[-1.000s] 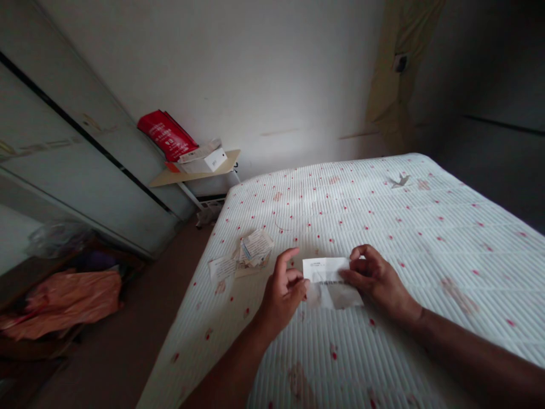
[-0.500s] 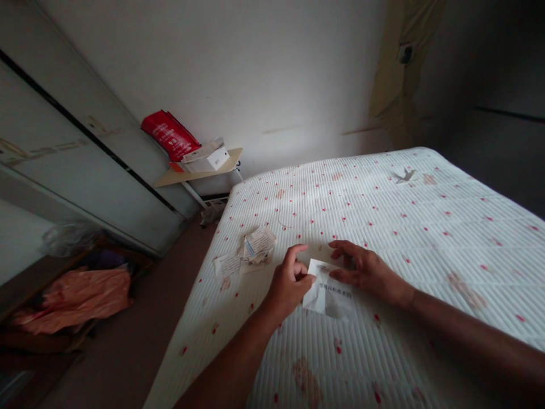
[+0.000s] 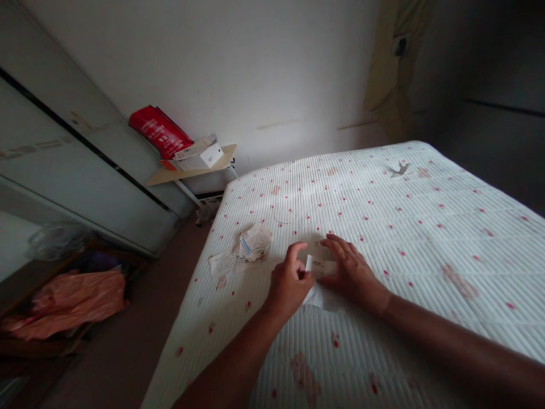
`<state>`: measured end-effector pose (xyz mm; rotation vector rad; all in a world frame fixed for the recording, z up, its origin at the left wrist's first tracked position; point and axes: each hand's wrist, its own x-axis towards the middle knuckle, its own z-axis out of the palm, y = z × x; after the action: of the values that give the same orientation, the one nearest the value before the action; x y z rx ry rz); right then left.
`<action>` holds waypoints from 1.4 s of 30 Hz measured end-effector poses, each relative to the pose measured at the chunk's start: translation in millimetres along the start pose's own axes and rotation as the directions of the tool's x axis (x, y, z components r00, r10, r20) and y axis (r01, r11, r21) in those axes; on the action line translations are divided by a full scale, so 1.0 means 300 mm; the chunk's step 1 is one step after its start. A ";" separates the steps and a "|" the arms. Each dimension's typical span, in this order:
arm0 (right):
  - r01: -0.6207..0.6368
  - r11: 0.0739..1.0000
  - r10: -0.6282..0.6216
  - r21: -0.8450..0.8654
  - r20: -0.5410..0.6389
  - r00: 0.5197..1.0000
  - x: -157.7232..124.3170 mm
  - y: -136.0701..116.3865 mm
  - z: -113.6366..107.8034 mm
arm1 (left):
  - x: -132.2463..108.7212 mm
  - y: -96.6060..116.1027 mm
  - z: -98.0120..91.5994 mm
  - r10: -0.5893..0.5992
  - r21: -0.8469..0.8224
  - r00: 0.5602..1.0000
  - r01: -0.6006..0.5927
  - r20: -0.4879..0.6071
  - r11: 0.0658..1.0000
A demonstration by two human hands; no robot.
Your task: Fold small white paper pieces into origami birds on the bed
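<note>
A small white sheet of printed paper is between my hands, low over the quilted mattress. Its lower part is bent, and my right hand hides much of the print. My left hand pinches the sheet's left edge between thumb and curled fingers, the index finger arched above. On the sheet's right side lies my right hand, thumb and fingers around the paper, fingertips pointing away. To the left of my hands is a pile of printed paper pieces. A folded grey paper shape like a bird rests farther back.
Beyond the mattress's far left corner, a small table bears a red bag and a white box. At left, orange cloth-like material lies on a low wooden piece by the cabinet doors.
My right hand has moved left and over the sheet, covering its printed lines. The sheet now looks bent. My left hand keeps its pinch, and the view has shifted slightly.
</note>
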<state>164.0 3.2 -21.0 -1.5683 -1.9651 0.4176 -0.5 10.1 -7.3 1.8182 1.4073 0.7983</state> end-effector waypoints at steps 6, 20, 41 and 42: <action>-0.051 0.996 0.053 -0.069 0.022 0.998 0.004 -0.031 -0.004 | -0.003 -0.003 -0.014 -0.010 0.032 1.000 0.009 0.023 0.999; -0.059 0.981 0.061 -0.183 0.007 0.998 0.002 -0.069 0.001 | 0.001 -0.006 -0.053 -0.121 -0.246 0.990 0.137 0.076 0.960; -0.081 0.991 0.090 -0.106 0.083 0.993 0.016 -0.034 -0.013 | -0.037 -0.015 -0.029 -0.096 -0.227 0.991 0.115 0.090 0.967; -0.086 0.990 0.095 -0.111 0.081 0.992 0.017 -0.034 -0.010 | -0.038 -0.015 -0.029 -0.097 -0.239 0.990 0.118 0.098 0.964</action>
<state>157.3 5.3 -11.5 -1.7389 -2.0160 0.4287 -12.5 1.1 -6.7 1.5567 1.2807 0.7905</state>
